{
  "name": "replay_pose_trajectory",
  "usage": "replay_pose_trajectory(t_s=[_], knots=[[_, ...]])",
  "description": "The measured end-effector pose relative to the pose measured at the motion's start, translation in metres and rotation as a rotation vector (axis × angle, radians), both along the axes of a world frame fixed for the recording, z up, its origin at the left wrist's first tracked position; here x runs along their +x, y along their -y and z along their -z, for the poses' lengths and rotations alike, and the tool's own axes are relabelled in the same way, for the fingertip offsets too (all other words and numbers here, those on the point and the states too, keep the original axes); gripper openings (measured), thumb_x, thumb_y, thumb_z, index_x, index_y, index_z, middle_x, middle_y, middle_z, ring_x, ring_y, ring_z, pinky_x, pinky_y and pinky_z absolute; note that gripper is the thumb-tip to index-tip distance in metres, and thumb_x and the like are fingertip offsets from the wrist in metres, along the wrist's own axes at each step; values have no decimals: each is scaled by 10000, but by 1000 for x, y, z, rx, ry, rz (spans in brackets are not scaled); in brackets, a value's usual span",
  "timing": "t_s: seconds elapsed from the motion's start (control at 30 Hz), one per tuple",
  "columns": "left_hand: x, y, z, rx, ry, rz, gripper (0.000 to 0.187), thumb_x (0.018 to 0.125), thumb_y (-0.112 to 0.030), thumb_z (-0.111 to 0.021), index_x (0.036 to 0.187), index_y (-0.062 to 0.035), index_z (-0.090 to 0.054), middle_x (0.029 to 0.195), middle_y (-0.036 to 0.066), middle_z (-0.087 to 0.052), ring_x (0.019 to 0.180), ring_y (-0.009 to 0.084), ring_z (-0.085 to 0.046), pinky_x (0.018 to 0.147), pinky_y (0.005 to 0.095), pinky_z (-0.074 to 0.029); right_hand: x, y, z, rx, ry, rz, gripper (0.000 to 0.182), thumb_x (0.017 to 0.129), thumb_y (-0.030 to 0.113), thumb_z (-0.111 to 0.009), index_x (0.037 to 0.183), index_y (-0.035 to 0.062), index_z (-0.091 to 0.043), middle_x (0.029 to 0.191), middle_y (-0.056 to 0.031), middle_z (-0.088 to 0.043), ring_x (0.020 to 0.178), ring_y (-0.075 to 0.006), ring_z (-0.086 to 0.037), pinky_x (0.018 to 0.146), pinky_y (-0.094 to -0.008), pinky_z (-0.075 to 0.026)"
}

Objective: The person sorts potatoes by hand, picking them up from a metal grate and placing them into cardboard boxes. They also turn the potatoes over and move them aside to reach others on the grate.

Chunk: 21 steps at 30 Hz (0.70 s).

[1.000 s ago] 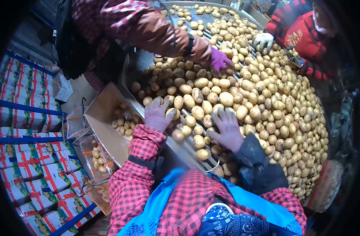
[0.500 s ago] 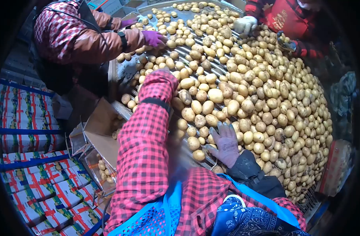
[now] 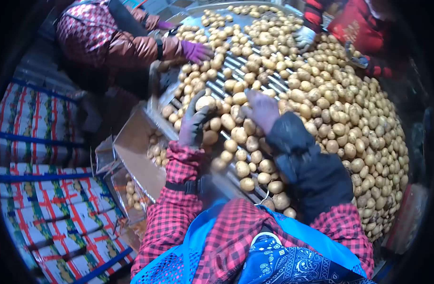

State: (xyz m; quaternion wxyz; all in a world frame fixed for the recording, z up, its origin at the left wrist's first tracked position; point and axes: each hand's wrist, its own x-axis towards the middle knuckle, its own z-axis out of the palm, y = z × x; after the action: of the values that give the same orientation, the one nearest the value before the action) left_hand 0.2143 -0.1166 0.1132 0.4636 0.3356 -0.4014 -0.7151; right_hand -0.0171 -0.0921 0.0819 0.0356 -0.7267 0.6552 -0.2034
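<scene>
Many potatoes (image 3: 340, 111) lie heaped on a metal roller table. My left hand (image 3: 192, 127), in a dark-stained glove, is at the table's left edge, with its fingers and thumb closed round a pale potato (image 3: 205, 103). My right hand (image 3: 264, 111), in a purplish glove and slightly blurred, reaches over the potatoes in the middle. Its thumb and fingers look apart, and I see nothing held in it. Bare metal rollers (image 3: 233, 66) show just beyond both hands.
An open cardboard box (image 3: 136, 137) with potatoes stands below the table's left edge. Stacked printed cartons (image 3: 51, 208) fill the left side. Across the table, one co-worker's purple glove (image 3: 197, 52) and another's white glove (image 3: 304, 38) rest among potatoes.
My left hand has drawn back toward the table's left edge and now shows a potato in its grasp. My right hand has moved forward onto the middle potatoes. The view has shifted slightly.
</scene>
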Motion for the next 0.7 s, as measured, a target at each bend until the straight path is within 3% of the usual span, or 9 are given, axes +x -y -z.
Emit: replay_pose_trajectory(t_s=[0.07,0.23,0.3,0.43,0.5,0.53,0.57,0.63,0.7], knots=[[17,-35,-4,137,-365,25,574,983,-212,-557,1497,-73,-341,1415,182,-493,1269,318,-528,1050,425,-474,-3,43,15,338,-86,-77,473,810,325,-603,1198,59,-552,1130,-189,-632,1061,-362,-622,894,-474,-504],[34,-83,-21,406,-905,24,678,993,-427,-523,1524,-80,-282,1488,174,-416,1334,377,-436,1080,447,-412,16,73,-1,516,-238,22,547,787,421,-696,1207,83,-608,1175,-193,-645,1122,-318,-623,914,-446,-509],[44,-90,-15,372,-865,69,632,1005,-408,-515,1503,-72,-322,1438,185,-456,1269,362,-496,1031,441,-457,24,75,-20,613,-256,51,522,796,459,-699,1154,82,-658,1151,-188,-669,1108,-305,-642,911,-425,-517],[72,-106,-13,260,-481,-182,496,1007,-296,-542,1415,-34,-438,1214,173,-597,1075,285,-613,867,387,-547,31,80,-16,547,-248,79,556,746,489,-705,1112,70,-686,1096,-181,-702,1043,-309,-678,893,-409,-529],[106,-113,-24,-114,110,-306,487,986,-243,-561,1397,-1,-460,1234,147,-610,1131,219,-592,991,350,-476,21,69,7,285,-203,101,594,729,514,-716,1123,72,-673,1067,-171,-710,1012,-301,-686,885,-409,-527],[140,-106,7,-113,433,-413,531,951,-213,-614,1400,20,-454,1313,147,-572,1207,223,-543,1057,335,-413,23,56,-9,329,31,102,626,709,501,-747,1170,88,-654,1074,-159,-706,1011,-305,-678,880,-396,-520],[161,-109,21,-212,669,-543,556,924,-175,-648,1401,32,-452,1372,156,-525,1263,229,-493,1086,350,-383,13,51,3,358,237,60,547,794,441,-730,1202,87,-647,1091,-129,-700,1038,-286,-663,886,-383,-512],[183,-120,16,-239,891,-549,559,926,-159,-635,1417,24,-441,1394,162,-500,1299,239,-456,1120,353,-335,13,19,11,472,1097,-101,484,906,388,-669,1257,61,-609,1110,-117,-689,1038,-267,-653,905,-392,-508],[166,-136,-2,-139,556,-431,582,931,-179,-621,1442,11,-418,1399,150,-493,1295,228,-460,1117,343,-330,28,-27,-4,731,1713,-148,568,985,522,-506,1265,34,-586,1082,-101,-690,958,-249,-672,872,-426,-541]])
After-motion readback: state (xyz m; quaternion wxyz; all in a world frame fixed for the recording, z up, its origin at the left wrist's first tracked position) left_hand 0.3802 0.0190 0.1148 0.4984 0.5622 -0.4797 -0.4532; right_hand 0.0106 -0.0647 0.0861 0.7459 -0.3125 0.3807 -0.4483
